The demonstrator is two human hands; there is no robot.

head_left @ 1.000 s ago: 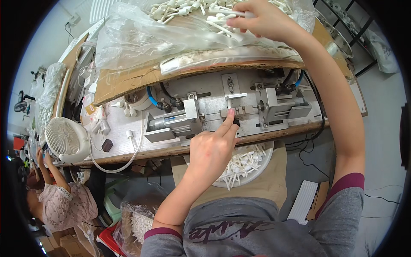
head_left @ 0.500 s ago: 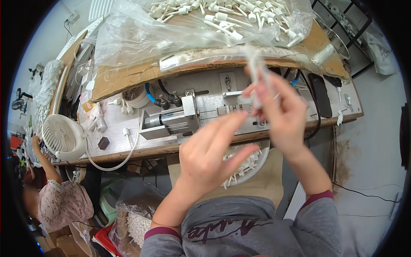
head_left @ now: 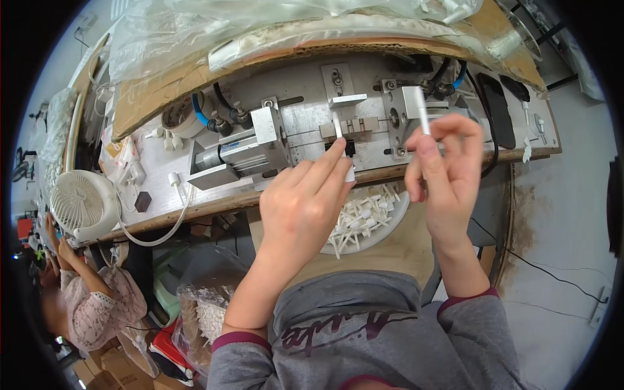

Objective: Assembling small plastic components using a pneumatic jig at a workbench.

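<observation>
My left hand point(head_left: 302, 201) is at the small metal holder point(head_left: 364, 125) in the middle of the bench, its index fingertip on a white plastic stick point(head_left: 337, 125) lying across that holder. A white end shows below these fingers; the thumb is hidden. Raised to the right of it, my right hand point(head_left: 452, 156) pinches another white plastic stick point(head_left: 422, 110), which points up and is slightly blurred. A metal cylinder unit point(head_left: 244, 153) stands left of the holder, and a metal block with a round hole point(head_left: 395, 117) stands to its right.
Below the bench edge, a round tub point(head_left: 396, 218) holds many white plastic pieces. Cardboard point(head_left: 156, 110) with plastic sheeting overhangs the back. A white fan point(head_left: 81, 205), a roll of tape point(head_left: 179, 117) and a dark phone point(head_left: 497, 114) lie around. Another person point(head_left: 97, 299) sits at far left.
My left hand has come to the holder, its finger now on a stick there. The right hand, with a stick, has moved right and slightly down. The view has tilted lower.
</observation>
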